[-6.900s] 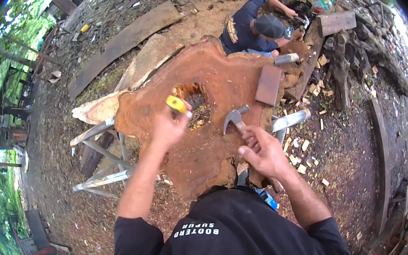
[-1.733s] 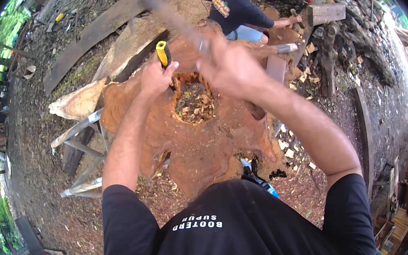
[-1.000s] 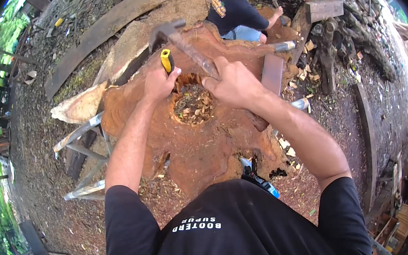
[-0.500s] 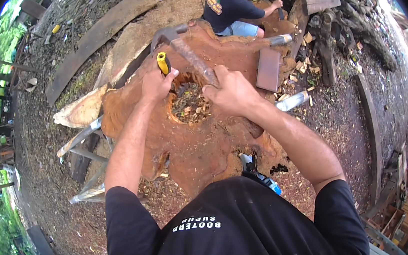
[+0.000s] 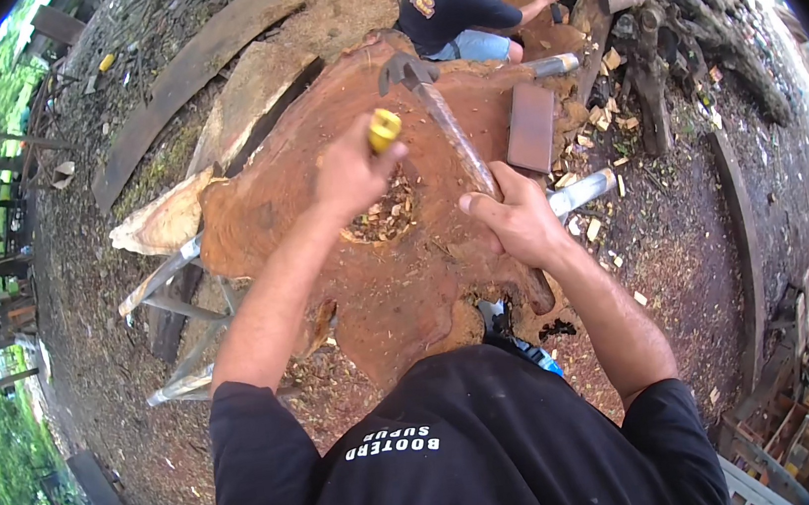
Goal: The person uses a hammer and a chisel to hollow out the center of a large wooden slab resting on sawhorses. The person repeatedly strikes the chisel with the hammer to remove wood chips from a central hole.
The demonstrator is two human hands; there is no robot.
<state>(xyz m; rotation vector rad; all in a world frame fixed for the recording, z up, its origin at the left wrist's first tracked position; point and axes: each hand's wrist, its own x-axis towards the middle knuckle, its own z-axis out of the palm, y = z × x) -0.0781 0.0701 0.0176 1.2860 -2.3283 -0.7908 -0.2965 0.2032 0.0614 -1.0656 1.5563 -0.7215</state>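
My left hand [image 5: 351,172] is closed round a tool with a yellow and black handle [image 5: 384,129], likely a chisel; its blade is hidden and the hand is blurred. In my right hand [image 5: 520,216] is a claw hammer [image 5: 453,127], gripped along its wooden handle with the head pointing away from me. Both hands are above a broad reddish-brown wood slab [image 5: 265,208] with an irregular edge. A rough hole [image 5: 383,217] in the slab lies just below my left hand, with wood chips showing in it. The hammer head is raised to the right of the yellow handle, apart from it.
A brown rectangular block [image 5: 530,128] lies on the slab's right side. Metal legs [image 5: 582,192] stick out at the sides. Beyond the far edge a person [image 5: 456,2] in dark clothes crouches, holding a tool. Chips, planks [image 5: 196,82] and roots [image 5: 715,47] lie on the ground.
My left hand has swung right over the hole with the yellow-handled tool. The hammer and my right hand have shifted right and slightly nearer to me.
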